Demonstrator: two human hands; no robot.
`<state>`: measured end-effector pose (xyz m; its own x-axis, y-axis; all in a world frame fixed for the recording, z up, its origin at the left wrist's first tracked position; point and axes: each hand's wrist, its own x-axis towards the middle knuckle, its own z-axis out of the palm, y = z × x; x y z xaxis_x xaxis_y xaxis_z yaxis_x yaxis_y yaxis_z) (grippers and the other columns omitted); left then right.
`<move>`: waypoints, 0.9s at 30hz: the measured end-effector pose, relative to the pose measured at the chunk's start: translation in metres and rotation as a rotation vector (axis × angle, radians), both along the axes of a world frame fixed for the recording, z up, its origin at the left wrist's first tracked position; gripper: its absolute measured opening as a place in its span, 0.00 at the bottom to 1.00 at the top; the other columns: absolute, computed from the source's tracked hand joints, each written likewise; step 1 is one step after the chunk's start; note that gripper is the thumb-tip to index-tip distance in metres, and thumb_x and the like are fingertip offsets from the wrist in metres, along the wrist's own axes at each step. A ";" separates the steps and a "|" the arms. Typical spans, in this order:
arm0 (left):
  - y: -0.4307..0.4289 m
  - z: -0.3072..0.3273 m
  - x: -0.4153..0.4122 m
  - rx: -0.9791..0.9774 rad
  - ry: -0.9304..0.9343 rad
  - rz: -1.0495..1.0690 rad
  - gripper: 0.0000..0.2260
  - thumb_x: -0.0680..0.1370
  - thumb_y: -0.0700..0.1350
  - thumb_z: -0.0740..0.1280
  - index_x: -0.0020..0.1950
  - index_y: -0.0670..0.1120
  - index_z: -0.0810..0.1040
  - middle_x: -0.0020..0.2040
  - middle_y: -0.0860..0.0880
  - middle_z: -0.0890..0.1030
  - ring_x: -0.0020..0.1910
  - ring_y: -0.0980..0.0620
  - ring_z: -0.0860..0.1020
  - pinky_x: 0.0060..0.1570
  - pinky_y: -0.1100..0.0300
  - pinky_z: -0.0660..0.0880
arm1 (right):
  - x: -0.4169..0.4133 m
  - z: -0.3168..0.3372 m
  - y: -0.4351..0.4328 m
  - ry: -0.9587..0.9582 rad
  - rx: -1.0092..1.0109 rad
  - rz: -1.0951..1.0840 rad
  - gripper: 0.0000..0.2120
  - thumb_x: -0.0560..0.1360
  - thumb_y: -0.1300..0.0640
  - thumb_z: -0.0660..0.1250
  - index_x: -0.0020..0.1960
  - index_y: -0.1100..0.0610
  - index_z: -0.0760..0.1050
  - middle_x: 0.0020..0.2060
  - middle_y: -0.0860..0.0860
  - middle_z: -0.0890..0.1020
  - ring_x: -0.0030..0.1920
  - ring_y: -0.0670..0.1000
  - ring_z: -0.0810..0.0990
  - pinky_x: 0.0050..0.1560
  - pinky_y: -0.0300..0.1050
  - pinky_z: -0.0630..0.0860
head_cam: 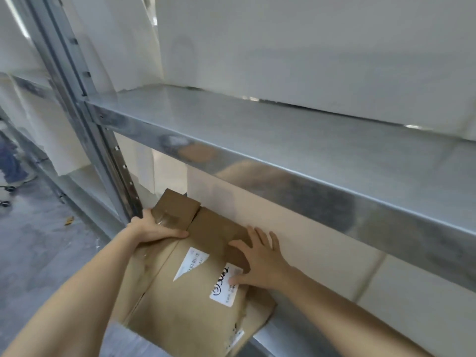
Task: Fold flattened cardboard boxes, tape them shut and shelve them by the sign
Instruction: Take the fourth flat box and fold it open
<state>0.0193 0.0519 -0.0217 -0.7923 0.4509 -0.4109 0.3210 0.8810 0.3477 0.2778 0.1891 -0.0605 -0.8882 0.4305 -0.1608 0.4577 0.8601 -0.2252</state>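
Note:
A brown cardboard box [185, 292] with white labels lies on the lower metal shelf [270, 338], partly pushed under the upper shelf. A smaller brown box [177, 207] sits behind it by the upright. My left hand [154, 228] grips the far left corner of the front box, thumb on top. My right hand [260, 258] lies flat on the box's top with fingers spread, over the white label.
A bare upper metal shelf [283, 140] juts out over the boxes. A slotted steel upright [103, 140] stands to the left. White sheeting hangs behind the rack. On the grey floor at far left are a person's legs [10, 161].

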 end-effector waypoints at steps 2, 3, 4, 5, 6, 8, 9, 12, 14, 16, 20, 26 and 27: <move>-0.007 0.021 0.009 0.041 0.005 0.020 0.73 0.43 0.75 0.73 0.78 0.48 0.43 0.75 0.42 0.58 0.74 0.43 0.60 0.71 0.46 0.62 | 0.016 0.013 -0.002 0.069 -0.023 -0.025 0.44 0.69 0.33 0.67 0.77 0.41 0.48 0.77 0.56 0.38 0.77 0.58 0.37 0.73 0.60 0.37; -0.010 0.031 0.016 0.062 0.007 0.030 0.74 0.42 0.75 0.73 0.78 0.48 0.44 0.75 0.42 0.59 0.74 0.43 0.60 0.71 0.46 0.62 | 0.025 0.022 -0.004 0.107 -0.040 -0.045 0.46 0.69 0.33 0.67 0.77 0.42 0.47 0.77 0.56 0.37 0.77 0.58 0.37 0.74 0.59 0.38; -0.014 0.040 0.024 0.086 0.007 0.043 0.74 0.42 0.75 0.74 0.78 0.48 0.45 0.75 0.43 0.60 0.73 0.43 0.61 0.71 0.46 0.62 | 0.035 0.031 -0.005 0.149 -0.056 -0.068 0.47 0.69 0.33 0.68 0.78 0.43 0.46 0.77 0.56 0.38 0.77 0.58 0.37 0.74 0.58 0.39; -0.018 0.048 0.033 0.114 0.005 0.057 0.74 0.41 0.75 0.74 0.78 0.48 0.46 0.75 0.44 0.61 0.73 0.44 0.63 0.71 0.46 0.63 | 0.046 0.039 -0.006 0.194 -0.062 -0.090 0.48 0.68 0.33 0.68 0.78 0.44 0.45 0.77 0.56 0.39 0.77 0.58 0.38 0.74 0.57 0.40; -0.022 0.054 0.045 0.149 -0.001 0.072 0.74 0.40 0.75 0.74 0.78 0.48 0.47 0.74 0.45 0.63 0.72 0.44 0.64 0.70 0.46 0.64 | 0.059 0.047 -0.007 0.243 -0.066 -0.113 0.49 0.68 0.33 0.69 0.78 0.44 0.44 0.77 0.55 0.41 0.77 0.57 0.40 0.74 0.56 0.41; -0.028 0.060 0.075 0.217 -0.039 0.099 0.72 0.41 0.73 0.76 0.77 0.48 0.49 0.72 0.46 0.64 0.69 0.43 0.67 0.68 0.46 0.66 | 0.088 0.057 -0.009 0.342 -0.159 -0.167 0.52 0.67 0.35 0.71 0.78 0.46 0.41 0.77 0.53 0.44 0.77 0.56 0.43 0.75 0.54 0.47; -0.030 0.061 0.092 0.246 -0.071 0.110 0.71 0.42 0.71 0.78 0.76 0.48 0.49 0.71 0.47 0.65 0.68 0.43 0.67 0.67 0.46 0.66 | 0.105 0.061 -0.011 0.396 -0.282 -0.192 0.54 0.67 0.39 0.74 0.78 0.47 0.40 0.77 0.51 0.50 0.77 0.55 0.49 0.74 0.52 0.54; -0.034 0.057 0.148 0.283 -0.154 0.130 0.70 0.43 0.69 0.79 0.76 0.49 0.48 0.71 0.47 0.65 0.67 0.42 0.68 0.64 0.46 0.68 | 0.153 0.066 -0.015 0.423 -0.564 -0.259 0.57 0.69 0.51 0.76 0.77 0.50 0.33 0.66 0.48 0.73 0.62 0.49 0.75 0.55 0.37 0.71; -0.033 0.051 0.183 0.305 -0.179 0.142 0.71 0.42 0.69 0.79 0.76 0.52 0.46 0.71 0.45 0.65 0.66 0.41 0.69 0.65 0.44 0.69 | 0.183 0.065 -0.015 0.395 -0.567 -0.302 0.58 0.71 0.54 0.75 0.77 0.53 0.29 0.65 0.50 0.75 0.58 0.50 0.78 0.52 0.36 0.72; -0.032 0.044 0.215 0.344 -0.194 0.158 0.72 0.41 0.70 0.79 0.76 0.53 0.45 0.72 0.44 0.65 0.66 0.40 0.69 0.65 0.41 0.69 | 0.212 0.067 -0.015 0.422 -0.561 -0.332 0.58 0.71 0.56 0.75 0.77 0.55 0.29 0.68 0.51 0.73 0.63 0.51 0.76 0.55 0.37 0.71; -0.035 0.041 0.273 0.391 -0.218 0.159 0.71 0.42 0.72 0.77 0.76 0.54 0.44 0.72 0.43 0.64 0.68 0.40 0.68 0.66 0.41 0.68 | 0.267 0.075 -0.018 0.523 -0.552 -0.336 0.57 0.70 0.60 0.75 0.77 0.52 0.31 0.66 0.49 0.74 0.62 0.50 0.76 0.56 0.39 0.73; -0.027 0.036 0.336 0.646 -0.390 0.000 0.64 0.49 0.70 0.79 0.76 0.50 0.53 0.71 0.47 0.68 0.67 0.45 0.71 0.67 0.44 0.69 | 0.345 0.085 -0.029 0.663 -0.412 -0.460 0.51 0.72 0.62 0.71 0.75 0.39 0.37 0.59 0.44 0.76 0.54 0.47 0.80 0.55 0.46 0.79; -0.024 0.040 0.353 0.713 -0.461 -0.028 0.61 0.53 0.69 0.79 0.77 0.49 0.53 0.70 0.48 0.69 0.65 0.47 0.72 0.67 0.46 0.69 | 0.357 0.087 -0.032 0.682 -0.388 -0.485 0.48 0.73 0.62 0.69 0.75 0.38 0.37 0.60 0.43 0.75 0.54 0.46 0.79 0.53 0.43 0.79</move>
